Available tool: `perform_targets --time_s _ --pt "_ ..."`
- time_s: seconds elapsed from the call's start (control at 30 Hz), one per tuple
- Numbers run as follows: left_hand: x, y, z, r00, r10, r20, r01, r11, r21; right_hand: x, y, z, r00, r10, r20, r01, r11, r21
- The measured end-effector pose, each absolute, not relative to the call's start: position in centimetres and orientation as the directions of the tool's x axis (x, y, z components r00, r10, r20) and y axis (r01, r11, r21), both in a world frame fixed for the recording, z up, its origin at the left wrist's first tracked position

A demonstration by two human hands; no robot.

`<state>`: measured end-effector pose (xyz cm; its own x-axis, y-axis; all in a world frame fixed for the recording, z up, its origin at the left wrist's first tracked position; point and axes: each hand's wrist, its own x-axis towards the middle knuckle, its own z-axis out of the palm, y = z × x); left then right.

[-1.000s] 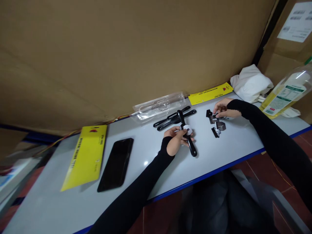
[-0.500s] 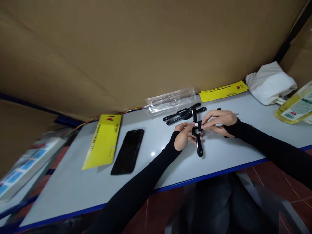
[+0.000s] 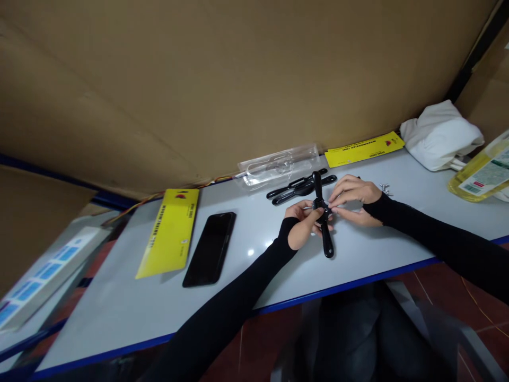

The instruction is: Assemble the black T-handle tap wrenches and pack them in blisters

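Note:
My left hand (image 3: 300, 225) is closed around the middle of a black spokeshave (image 3: 326, 241), whose two handles point away from and toward me. Its thumb presses on a small black cap plate (image 3: 326, 210) lying over the spokeshave's centre. From the other side, my right hand (image 3: 356, 199) pinches at the plate's edge, thumb and fingertips close together. The exact contact of those fingertips is too small to make out. Behind my hands, more black spokeshave bodies (image 3: 296, 191) lie side by side on the table.
Small silvery wing screws (image 3: 385, 189) lie beyond my right wrist. A clear plastic blister pack (image 3: 278, 165) and yellow cards (image 3: 366, 150) rest along the cardboard wall. Leftward are another yellow card (image 3: 169, 233) and a black phone (image 3: 209, 249). A bottle of yellow liquid (image 3: 479, 172) and white cloth (image 3: 441, 135) stand right.
The black cap plate, held upright by my right hand before, now lies flat over the spokeshave's centre, covering the pale gap. My left thumb has moved onto it.

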<state>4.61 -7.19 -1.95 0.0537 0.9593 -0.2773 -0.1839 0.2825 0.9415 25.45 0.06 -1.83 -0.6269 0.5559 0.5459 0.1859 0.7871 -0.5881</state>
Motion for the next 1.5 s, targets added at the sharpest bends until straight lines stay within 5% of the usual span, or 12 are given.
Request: perform_targets --time_s 0.27,0.43,0.57,0.93,1.07,1.27,1.5 --pt "4.7 -7.6 -1.8 -0.047 0.961 -0.272 -0.195 0.258 0.946 28.6 3.6 -0.2 -0.409 0.819 0.402 0.614 0.573 -0.543" --pt "4.8 -7.8 -1.8 -0.071 0.964 -0.258 -0.175 0.243 0.954 34.2 5.9 1.3 -0.415 0.904 0.104 0.766 0.408 -0.497" --pt "4.9 -7.8 -2.0 -0.101 0.964 -0.244 -0.160 0.227 0.961 36.8 6.3 1.9 -0.524 0.848 -0.084 0.724 0.391 -0.568" --pt "5.2 -7.5 -3.4 -0.091 0.976 -0.196 -0.163 0.180 0.970 38.0 8.9 -2.1 -0.553 0.817 -0.165 0.692 0.339 -0.637" --pt "5.6 -7.8 -2.5 -0.105 0.974 -0.202 -0.158 0.184 0.970 36.3 7.7 -1.5 -0.491 0.864 -0.115 0.648 0.273 -0.710" --pt "5.9 -8.1 -2.4 -0.102 0.976 -0.193 -0.146 0.177 0.973 31.0 4.0 0.1 -0.457 0.871 0.179 0.430 0.393 -0.813" --pt "6.3 -8.5 -2.6 -0.081 0.984 -0.156 -0.126 0.146 0.981 26.2 -0.7 0.2 -0.654 0.576 0.490 0.251 0.776 -0.579"
